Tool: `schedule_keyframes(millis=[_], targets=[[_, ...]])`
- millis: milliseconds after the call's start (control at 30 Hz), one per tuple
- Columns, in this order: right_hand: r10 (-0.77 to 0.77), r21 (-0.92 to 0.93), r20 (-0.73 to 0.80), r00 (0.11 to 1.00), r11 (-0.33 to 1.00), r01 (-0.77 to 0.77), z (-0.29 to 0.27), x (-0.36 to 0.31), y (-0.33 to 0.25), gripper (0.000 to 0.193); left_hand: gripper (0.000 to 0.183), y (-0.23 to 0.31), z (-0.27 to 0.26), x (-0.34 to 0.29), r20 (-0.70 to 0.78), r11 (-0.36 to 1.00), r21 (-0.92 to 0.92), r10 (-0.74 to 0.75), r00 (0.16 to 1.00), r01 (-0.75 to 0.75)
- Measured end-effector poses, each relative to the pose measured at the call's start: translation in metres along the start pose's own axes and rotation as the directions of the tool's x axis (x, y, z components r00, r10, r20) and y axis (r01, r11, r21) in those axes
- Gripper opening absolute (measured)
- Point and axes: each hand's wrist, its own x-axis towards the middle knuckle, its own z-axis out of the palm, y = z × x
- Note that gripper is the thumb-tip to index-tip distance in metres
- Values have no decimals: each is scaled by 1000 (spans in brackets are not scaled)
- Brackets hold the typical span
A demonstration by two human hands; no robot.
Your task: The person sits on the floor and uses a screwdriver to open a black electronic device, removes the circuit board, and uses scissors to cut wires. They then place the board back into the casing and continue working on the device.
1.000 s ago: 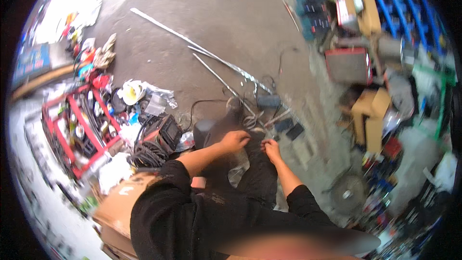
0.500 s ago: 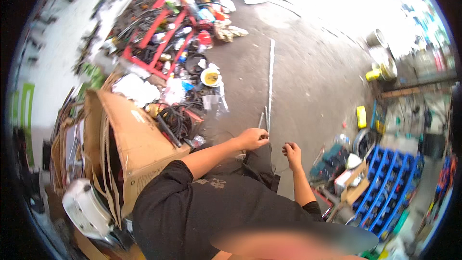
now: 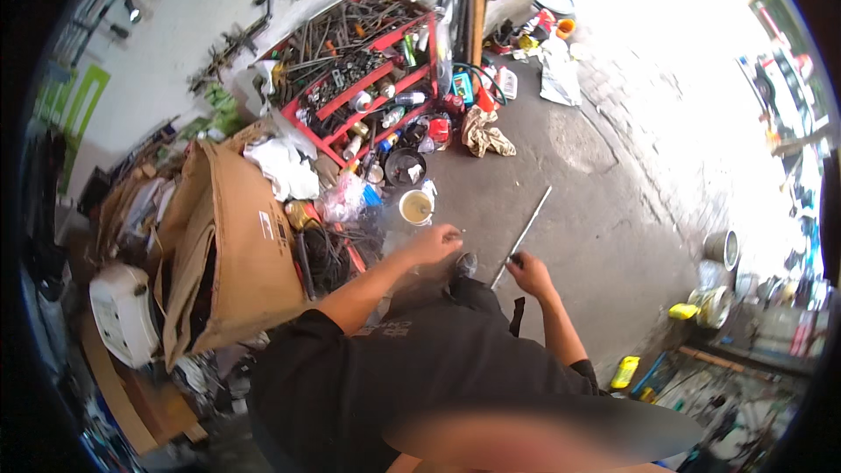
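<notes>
My right hand (image 3: 531, 273) is closed, with its fingers round a thin, straight silvery rod (image 3: 531, 217). The rod slants up and to the right over the grey floor, and its lower end comes down beside my dark trousers. To the left, my left hand (image 3: 435, 243) is raised with its fingers curled together; whatever may be between them is too small to make out. Just beyond that hand stands a white bucket (image 3: 416, 208) with yellowish contents. A dark shoe (image 3: 466, 264) shows between my hands.
A large cardboard box (image 3: 250, 250) stands at my left, beside a white appliance-like casing (image 3: 124, 314). Behind it is a red rack (image 3: 328, 109) crowded with tools, cans and bottles. Crumpled brown cloth or paper (image 3: 487, 133) lies on the floor. Yellow packets (image 3: 625, 372) lie at the right.
The view has turned to the right. The rod, earlier upright beside my left hand, now slants in my right hand's fingers. My left hand is now apart from it.
</notes>
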Motion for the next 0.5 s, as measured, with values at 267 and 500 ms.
schedule_keyframes(millis=[267, 500], targets=[[-380, -140, 194, 905, 902, 409, -125, 200, -114, 34, 40, 20, -34, 75, -175, 954, -261, -195, 965, 145], [-553, 21, 284, 783, 820, 572, -119, 313, -163, 33, 46, 28, -64, 194, -206, 985, -155, -110, 972, 78]])
